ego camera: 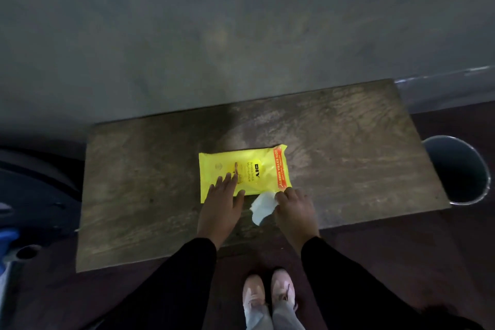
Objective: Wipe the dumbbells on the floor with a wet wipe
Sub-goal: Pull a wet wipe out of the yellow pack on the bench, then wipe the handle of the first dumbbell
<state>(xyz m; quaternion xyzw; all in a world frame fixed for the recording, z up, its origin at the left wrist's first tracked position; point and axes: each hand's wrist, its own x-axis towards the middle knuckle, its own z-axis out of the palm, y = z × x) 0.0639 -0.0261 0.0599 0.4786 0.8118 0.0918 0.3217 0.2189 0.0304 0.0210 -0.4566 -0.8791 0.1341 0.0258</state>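
A yellow pack of wipes with an orange band at one end lies flat on the desk. A white wet wipe, crumpled and hanging, sits just beside the pack's near corner.

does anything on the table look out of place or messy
Nothing stands out. The yellow wipes pack lies flat on the wooden table under the left hand, while the right hand pinches a white wipe beside it.

Worn wooden table, grey bin just beside it
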